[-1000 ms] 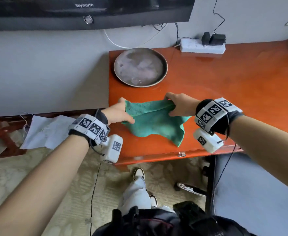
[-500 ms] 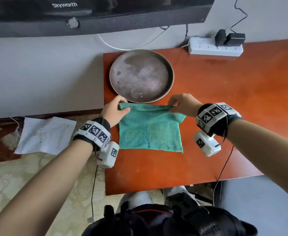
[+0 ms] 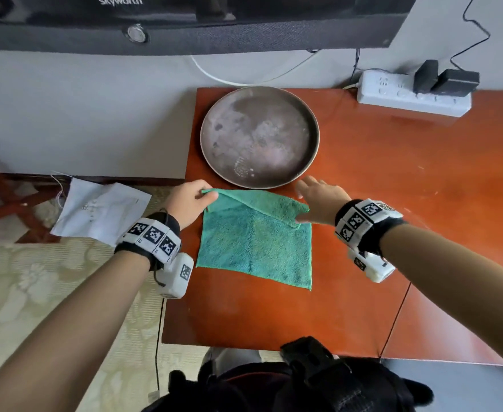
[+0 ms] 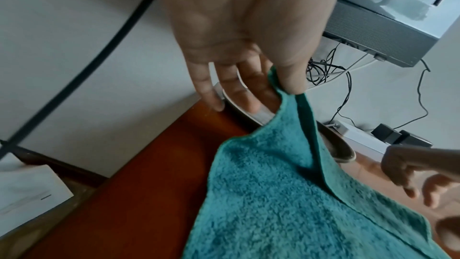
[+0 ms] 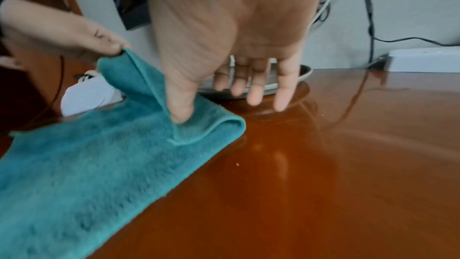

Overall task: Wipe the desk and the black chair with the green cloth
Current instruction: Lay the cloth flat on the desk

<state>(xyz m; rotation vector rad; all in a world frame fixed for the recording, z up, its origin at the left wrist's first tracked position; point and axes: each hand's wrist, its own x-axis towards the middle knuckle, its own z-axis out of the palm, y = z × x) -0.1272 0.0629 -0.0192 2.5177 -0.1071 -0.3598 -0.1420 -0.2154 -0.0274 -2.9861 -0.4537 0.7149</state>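
- Firstly, the round metal tray (image 3: 259,138) on the desk (image 3: 392,188) holds nothing, only stains.
- Behind it, against the wall, lies a white power strip (image 3: 413,96) with black adapters.
- Just before the tray, the green cloth (image 3: 253,245) lies on the desk, its far edge folded over.
- Left hand (image 3: 187,203) pinches the far-left corner, lifted.
- Right hand (image 3: 318,200) has straight, spread fingers; its thumb touches the fold.

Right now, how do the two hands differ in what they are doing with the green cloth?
The left hand pinches the green cloth at its far left corner and lifts it; the right hand is spread, its fingers straight, pinching nothing. The left hand is at the desk's left edge; the right is over the desk by the round tray, thumb on the cloth's folded flap. Both touch the cloth's far edge.
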